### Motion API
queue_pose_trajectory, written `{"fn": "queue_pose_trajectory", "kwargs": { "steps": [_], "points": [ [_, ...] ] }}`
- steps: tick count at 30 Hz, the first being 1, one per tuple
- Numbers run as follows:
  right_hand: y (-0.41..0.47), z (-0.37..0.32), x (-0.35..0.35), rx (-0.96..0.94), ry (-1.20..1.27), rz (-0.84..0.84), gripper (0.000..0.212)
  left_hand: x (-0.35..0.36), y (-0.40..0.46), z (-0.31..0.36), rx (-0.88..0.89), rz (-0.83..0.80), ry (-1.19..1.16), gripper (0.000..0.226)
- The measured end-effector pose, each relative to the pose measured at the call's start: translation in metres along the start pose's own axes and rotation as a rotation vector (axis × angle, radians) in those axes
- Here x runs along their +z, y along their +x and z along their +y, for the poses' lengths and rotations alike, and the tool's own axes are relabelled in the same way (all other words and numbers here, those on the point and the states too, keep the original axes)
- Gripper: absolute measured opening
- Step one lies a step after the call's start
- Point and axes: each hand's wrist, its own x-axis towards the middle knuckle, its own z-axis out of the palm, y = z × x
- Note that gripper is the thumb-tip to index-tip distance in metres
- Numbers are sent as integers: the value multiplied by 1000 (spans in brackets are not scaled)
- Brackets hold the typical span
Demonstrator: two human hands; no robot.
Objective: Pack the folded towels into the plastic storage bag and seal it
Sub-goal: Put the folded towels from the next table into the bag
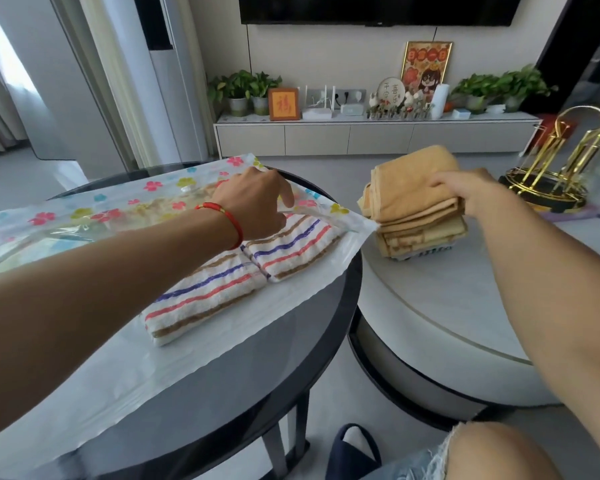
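Note:
A plastic storage bag [174, 351] with a flower print lies flat across the dark round table [291, 368]. Two folded white towels with purple, red and brown stripes [215, 292] lie side by side at its open mouth. My left hand [257, 202] pinches the upper flap of the bag's mouth and holds it lifted above the towels. On the white table to the right stands a stack of folded orange towels [413, 202]. My right hand [465, 192] grips the top orange towel of that stack.
A gold metal rack [555, 168] stands at the right on the white round table [447, 306]. A gap of floor separates the two tables. A TV cabinet with plants and frames runs along the far wall. My knee and a dark slipper [354, 452] are below.

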Motion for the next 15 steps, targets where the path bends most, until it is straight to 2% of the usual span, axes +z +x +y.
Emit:
{"fn": "queue_pose_trajectory", "kwargs": {
  "steps": [3,6,8,12,15],
  "points": [
    [-27,-7,-3,7,233,-135,37,-3,-12,0,9,50,97,36],
    [-67,-5,-14,-9,408,-243,39,-18,-32,-10,-22,47,152,41],
    [-97,-1,-25,-38,479,-336,32,-33,-50,-23,-55,39,194,40],
    [-164,10,-47,-70,553,-507,30,-66,-87,-51,-145,23,292,40],
    [-213,20,-40,-11,533,-689,34,-87,-114,-70,-247,-55,375,39]
  ]
}}
